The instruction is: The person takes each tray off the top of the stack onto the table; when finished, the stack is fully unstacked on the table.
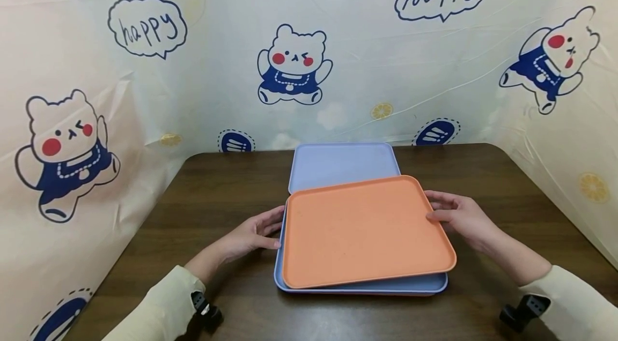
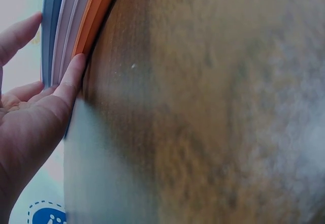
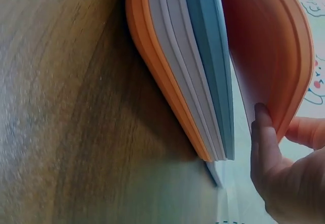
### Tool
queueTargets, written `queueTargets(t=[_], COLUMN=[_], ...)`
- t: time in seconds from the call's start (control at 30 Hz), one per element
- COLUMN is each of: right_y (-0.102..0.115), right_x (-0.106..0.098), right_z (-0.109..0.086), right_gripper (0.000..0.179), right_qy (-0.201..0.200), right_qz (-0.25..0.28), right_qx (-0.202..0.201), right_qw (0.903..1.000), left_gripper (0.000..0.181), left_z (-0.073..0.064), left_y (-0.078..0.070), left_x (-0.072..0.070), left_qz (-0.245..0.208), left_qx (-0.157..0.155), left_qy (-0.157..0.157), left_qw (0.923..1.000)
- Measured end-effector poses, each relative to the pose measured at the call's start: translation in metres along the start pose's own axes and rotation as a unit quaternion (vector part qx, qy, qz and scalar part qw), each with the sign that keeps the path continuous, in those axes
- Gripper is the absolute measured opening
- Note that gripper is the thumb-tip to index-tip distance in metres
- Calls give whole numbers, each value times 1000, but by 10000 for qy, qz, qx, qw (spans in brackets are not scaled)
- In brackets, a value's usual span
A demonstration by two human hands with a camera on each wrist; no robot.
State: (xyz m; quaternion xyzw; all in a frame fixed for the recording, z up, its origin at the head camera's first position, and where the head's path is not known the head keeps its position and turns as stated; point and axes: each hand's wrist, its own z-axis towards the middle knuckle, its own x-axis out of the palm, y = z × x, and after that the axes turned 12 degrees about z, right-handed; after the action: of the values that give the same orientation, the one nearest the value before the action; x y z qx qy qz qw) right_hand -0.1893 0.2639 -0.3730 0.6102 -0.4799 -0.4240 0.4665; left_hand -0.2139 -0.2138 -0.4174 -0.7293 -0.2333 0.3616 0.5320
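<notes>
A flat orange tray [image 1: 362, 234] lies askew over a stack of trays, its right side lifted clear of them. My right hand [image 1: 465, 220] pinches that right edge, thumb on top and fingers underneath, as the right wrist view shows. Below it the stack has a blue tray [image 3: 210, 71] uppermost, pale grey-lilac trays [image 3: 177, 56] in the middle and another orange tray [image 3: 157, 71] at the bottom. At the stack's left side my left hand [image 1: 251, 236] touches the tray edges with extended fingers. In the left wrist view a fingertip meets the lowest orange rim [image 2: 91, 18].
A separate light blue tray [image 1: 345, 161] lies behind the stack, partly covered by the lifted orange one. The dark wooden table [image 1: 217, 180] ends at a printed cloth backdrop [image 1: 357, 62] at the back and sides.
</notes>
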Motion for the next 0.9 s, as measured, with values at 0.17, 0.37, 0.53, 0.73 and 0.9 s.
queueTargets(t=[0.17, 0.37, 0.53, 0.73, 0.9], right_y=[-2, -2, -3, -3, 1], right_x=[0, 0, -2, -16, -37], right_z=[-1, -1, 0, 5, 7], right_gripper=[65, 63, 63, 62, 39], right_qy=[53, -150, -306, -467, -621], right_qz=[295, 478, 768, 1113, 1534], right_qx=[146, 119, 131, 234, 265], right_qw=[9994, 9987, 9965, 9924, 9859], left_gripper=[86, 86, 86, 87, 87], left_z=[-1, -2, -2, -2, -2], left_y=[1, 2, 2, 3, 2], left_x=[1, 1, 2, 3, 3], left_qz=[-1, -49, -71, -75, -68], left_qx=[4, 25, 19, 21, 2], left_qy=[-5, 3, -22, -53, -70], left_qw=[10000, 10000, 10000, 10000, 10000])
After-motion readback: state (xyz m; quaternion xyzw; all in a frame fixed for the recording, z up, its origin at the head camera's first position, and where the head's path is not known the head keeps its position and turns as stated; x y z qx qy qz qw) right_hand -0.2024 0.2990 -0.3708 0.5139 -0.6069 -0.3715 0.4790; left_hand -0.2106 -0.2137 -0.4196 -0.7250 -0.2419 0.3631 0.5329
